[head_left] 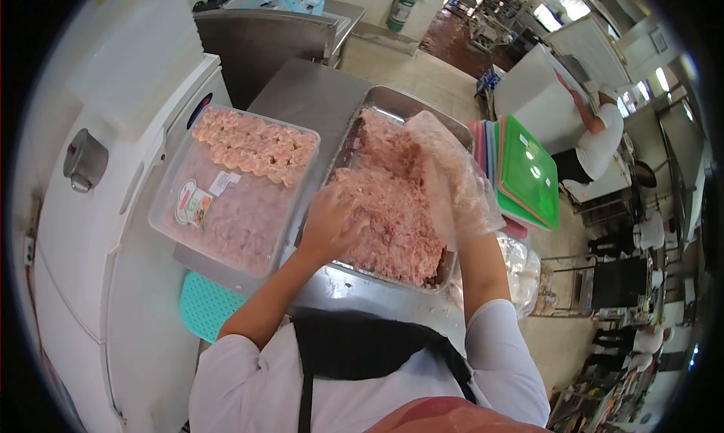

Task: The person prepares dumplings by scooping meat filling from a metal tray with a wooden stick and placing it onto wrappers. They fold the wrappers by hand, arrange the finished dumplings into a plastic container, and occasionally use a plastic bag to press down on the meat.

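A deep metal tray (458,271) full of pink ground meat (392,222) lies in front of me. My left hand (329,220) is at the tray's left side, its fingers curled into the meat and partly hidden by it. Over the tray's right side stands a crumpled clear plastic bag (456,180), smeared with meat. My right hand (469,226) is at the bag and grips it; the bag mostly covers the fingers. Left of the tray sits a clear plastic container (283,263) with rows of small meat dumplings (256,143), partly under a labelled clear sheet.
Colored cutting boards (530,173) stand upright right of the tray, near clear plastic packages (520,271). A turquoise perforated piece (207,305) lies at the lower left. A white freezer (136,207) borders the left. Other people (599,131) work at the right, farther off.
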### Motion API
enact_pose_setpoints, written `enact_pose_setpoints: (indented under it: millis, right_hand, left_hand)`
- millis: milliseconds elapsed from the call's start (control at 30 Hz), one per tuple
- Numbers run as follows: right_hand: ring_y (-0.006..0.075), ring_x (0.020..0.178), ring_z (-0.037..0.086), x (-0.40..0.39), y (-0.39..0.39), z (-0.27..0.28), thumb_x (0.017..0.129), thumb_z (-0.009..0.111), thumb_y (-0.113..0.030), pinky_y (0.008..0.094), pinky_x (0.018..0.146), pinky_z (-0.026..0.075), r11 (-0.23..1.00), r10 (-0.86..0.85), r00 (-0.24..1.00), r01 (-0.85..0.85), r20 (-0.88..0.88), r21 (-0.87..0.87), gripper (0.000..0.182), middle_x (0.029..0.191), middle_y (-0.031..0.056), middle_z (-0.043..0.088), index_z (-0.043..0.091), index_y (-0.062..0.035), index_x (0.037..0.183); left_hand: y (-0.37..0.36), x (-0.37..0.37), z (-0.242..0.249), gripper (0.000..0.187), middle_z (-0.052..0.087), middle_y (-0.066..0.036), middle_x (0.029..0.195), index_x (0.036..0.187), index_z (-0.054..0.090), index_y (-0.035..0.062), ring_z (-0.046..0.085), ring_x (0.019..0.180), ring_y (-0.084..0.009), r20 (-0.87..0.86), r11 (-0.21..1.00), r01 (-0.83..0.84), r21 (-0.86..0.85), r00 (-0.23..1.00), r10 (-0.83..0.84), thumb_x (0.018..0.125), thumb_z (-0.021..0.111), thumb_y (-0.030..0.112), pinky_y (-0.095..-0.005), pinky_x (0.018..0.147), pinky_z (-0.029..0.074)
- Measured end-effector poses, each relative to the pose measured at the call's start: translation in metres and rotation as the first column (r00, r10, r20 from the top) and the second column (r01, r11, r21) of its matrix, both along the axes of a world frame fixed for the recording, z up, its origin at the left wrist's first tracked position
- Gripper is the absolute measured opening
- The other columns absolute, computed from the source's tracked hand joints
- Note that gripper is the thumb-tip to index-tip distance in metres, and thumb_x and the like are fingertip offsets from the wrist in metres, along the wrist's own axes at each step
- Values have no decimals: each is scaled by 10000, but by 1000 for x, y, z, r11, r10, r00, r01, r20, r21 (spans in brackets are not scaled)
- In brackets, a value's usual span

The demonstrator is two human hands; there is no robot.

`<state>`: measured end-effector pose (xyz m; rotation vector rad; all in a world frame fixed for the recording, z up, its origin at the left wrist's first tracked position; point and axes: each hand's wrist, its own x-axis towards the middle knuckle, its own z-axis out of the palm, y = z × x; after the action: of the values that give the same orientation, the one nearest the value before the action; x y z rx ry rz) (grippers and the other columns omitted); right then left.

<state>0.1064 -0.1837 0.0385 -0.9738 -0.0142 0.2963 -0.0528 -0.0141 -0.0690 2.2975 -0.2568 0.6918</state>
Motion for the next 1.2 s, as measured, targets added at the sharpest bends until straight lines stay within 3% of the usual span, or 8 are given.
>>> enact_pose_setpoints:
  millis: [133,333,567,633,733,900,1033,1200]
  right_hand:
    - [218,930,622,29,18,-21,865,591,-74,325,794,518,995,54,998,-52,18,-81,209,1017,95,637,619,-50,1071]
    - [215,929,622,63,42,-53,864,594,-77,324,800,515,958,118,988,-89,95,-271,198,1009,92,638,623,-51,1058]
    - [212,929,622,66,45,-80,863,598,-81,323,807,511,847,204,949,-49,240,-529,185,1000,88,638,628,-53,1044]
    - [211,929,622,63,44,-82,862,599,-82,323,809,510,799,239,928,-20,286,-601,182,997,87,638,629,-53,1039]
    - [209,929,622,57,39,-86,862,600,-84,322,812,508,706,295,887,48,355,-707,177,993,85,639,631,-54,1033]
    - [207,929,622,47,29,-87,861,603,-86,321,817,505,499,428,775,227,465,-837,168,986,82,639,635,-55,1022]
    - [205,928,622,41,24,-84,860,605,-88,320,821,503,324,548,658,402,517,-856,161,981,80,639,638,-56,1014]
    - [203,928,623,40,20,-87,859,607,-91,319,826,501,219,626,580,510,521,-831,152,974,77,640,641,-57,1003]
  left_hand:
    - [4,-13,-9,500,471,-197,1334,1230,595,126,433,1246,-397,-124,999,-47,2,991,47,773,725,281,-525,1040,312]
    - [7,-13,-18,519,473,-197,1327,1244,577,112,420,1247,-421,-126,998,-19,59,992,26,795,716,331,-526,1037,333]
    - [12,-12,-18,504,498,-182,1305,1214,596,99,453,1219,-396,-119,999,12,-49,993,-18,783,731,322,-535,1023,339]
    - [11,-14,-20,503,491,-183,1312,1216,600,118,446,1227,-391,-110,999,-8,-40,994,3,763,744,280,-503,1026,334]
    - [10,-15,-24,493,506,-197,1284,1168,608,85,458,1216,-396,-95,999,-22,-25,995,20,792,723,382,-560,1017,344]
    - [10,-15,-29,458,498,-214,1280,1151,609,89,442,1230,-404,-90,999,-31,-39,996,27,805,704,374,-573,1019,336]
    - [9,-14,-34,441,486,-219,1292,1159,607,86,427,1237,-413,-106,1000,-24,-11,994,22,815,686,351,-576,1024,326]
    - [9,-11,-28,448,475,-205,1293,1193,604,107,426,1227,-400,-93,1000,-14,-6,996,14,801,684,308,-532,1020,331]
